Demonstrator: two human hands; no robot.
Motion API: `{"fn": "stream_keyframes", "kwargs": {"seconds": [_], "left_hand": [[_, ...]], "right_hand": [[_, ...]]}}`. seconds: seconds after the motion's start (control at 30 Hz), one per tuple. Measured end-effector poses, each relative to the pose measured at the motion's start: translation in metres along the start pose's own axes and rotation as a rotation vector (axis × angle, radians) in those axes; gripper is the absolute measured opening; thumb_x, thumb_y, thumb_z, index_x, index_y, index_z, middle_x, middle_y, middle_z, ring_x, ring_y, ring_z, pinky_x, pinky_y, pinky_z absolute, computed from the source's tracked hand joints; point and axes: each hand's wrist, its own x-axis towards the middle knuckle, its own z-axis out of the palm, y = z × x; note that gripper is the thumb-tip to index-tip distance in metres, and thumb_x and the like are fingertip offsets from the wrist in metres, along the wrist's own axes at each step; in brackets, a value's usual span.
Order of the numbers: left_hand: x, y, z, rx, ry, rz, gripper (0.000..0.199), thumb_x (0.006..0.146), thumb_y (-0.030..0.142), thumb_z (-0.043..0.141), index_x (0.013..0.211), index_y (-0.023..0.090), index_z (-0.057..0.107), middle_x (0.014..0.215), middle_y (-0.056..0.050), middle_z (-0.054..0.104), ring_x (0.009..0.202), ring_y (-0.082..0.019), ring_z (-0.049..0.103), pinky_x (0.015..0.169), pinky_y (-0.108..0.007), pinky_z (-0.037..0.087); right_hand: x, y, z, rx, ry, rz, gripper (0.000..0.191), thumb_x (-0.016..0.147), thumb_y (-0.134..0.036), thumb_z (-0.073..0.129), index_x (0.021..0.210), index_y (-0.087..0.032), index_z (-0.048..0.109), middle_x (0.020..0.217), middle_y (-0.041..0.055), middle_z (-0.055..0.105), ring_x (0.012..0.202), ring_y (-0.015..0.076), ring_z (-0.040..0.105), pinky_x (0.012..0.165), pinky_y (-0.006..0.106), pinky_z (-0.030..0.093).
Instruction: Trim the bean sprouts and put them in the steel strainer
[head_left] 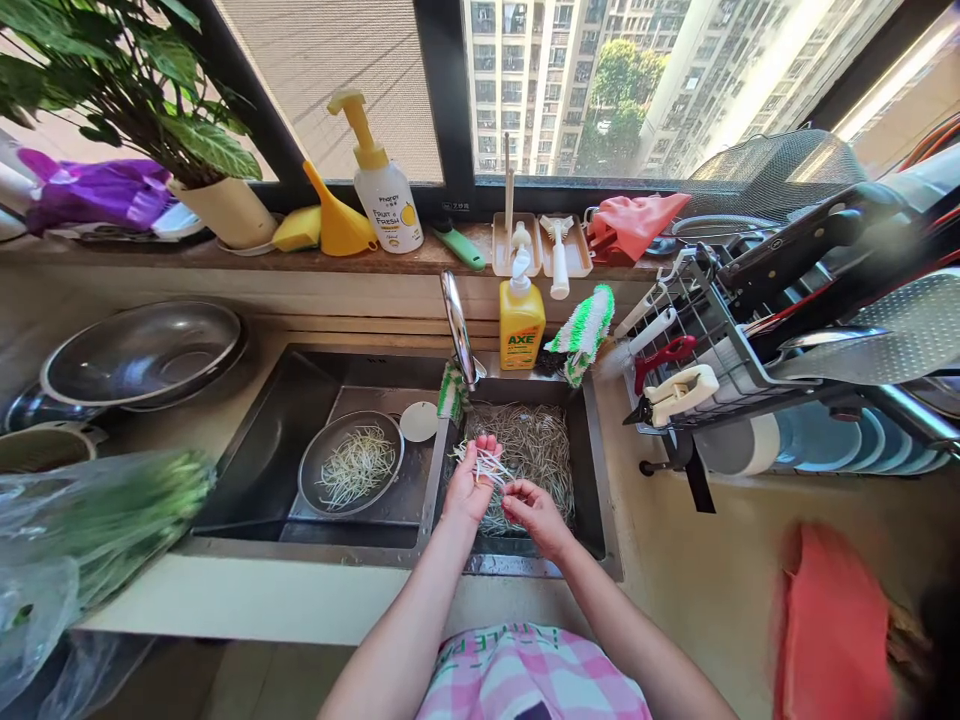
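Note:
My left hand point(472, 482) is turned palm up over the right sink basin, its fingers curled round a small bunch of white bean sprouts point(489, 466). Close beside it on the right, my right hand point(531, 505) has thumb and fingertips pinched together at the ends of the sprouts; what lies between them is too small to name. Beneath both hands, a mass of bean sprouts point(536, 440) in water fills the right basin. In the left basin, a round metal strainer or bowl point(303, 478) contains more pale sprouts point(360, 465).
A faucet point(456, 325) rises behind the basins, near a yellow AXE bottle point(521, 325) and a green-white cloth point(585, 330). A knife and dish rack point(712, 350) stands right. Bagged greens point(127, 510) and a large pan point(146, 345) are left.

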Motion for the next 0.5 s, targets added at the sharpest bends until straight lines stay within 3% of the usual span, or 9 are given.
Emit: {"fn": "stream_keyframes", "kwargs": {"seconds": [0.27, 0.37, 0.5], "left_hand": [[0.002, 0.012, -0.004, 0.033, -0.052, 0.042, 0.014, 0.081, 0.013, 0.044, 0.077, 0.012, 0.058, 0.078, -0.005, 0.066, 0.081, -0.016, 0.063, 0.081, -0.036, 0.048], [0.001, 0.012, -0.009, 0.069, -0.081, 0.031, 0.013, 0.081, 0.014, 0.045, 0.078, 0.013, 0.057, 0.08, -0.005, 0.065, 0.083, -0.017, 0.062, 0.081, -0.036, 0.047], [-0.01, 0.003, -0.012, 0.216, -0.239, -0.107, 0.015, 0.078, 0.024, 0.051, 0.086, 0.013, 0.057, 0.091, -0.009, 0.064, 0.09, -0.019, 0.06, 0.079, -0.033, 0.048]], "right_hand": [[-0.018, -0.029, 0.004, -0.095, -0.21, -0.008, 0.026, 0.063, -0.038, 0.066, 0.072, -0.019, 0.051, 0.061, -0.0036, 0.047, 0.053, 0.0078, 0.041, 0.051, 0.021, 0.035], [-0.012, -0.043, 0.003, -0.191, -0.177, -0.088, 0.023, 0.065, -0.036, 0.064, 0.071, -0.018, 0.051, 0.066, -0.0025, 0.048, 0.056, 0.0083, 0.041, 0.052, 0.021, 0.034], [0.005, -0.05, 0.001, -0.385, -0.06, -0.206, 0.017, 0.066, -0.032, 0.061, 0.069, -0.018, 0.051, 0.064, -0.003, 0.048, 0.055, 0.0085, 0.04, 0.051, 0.02, 0.032]]}}
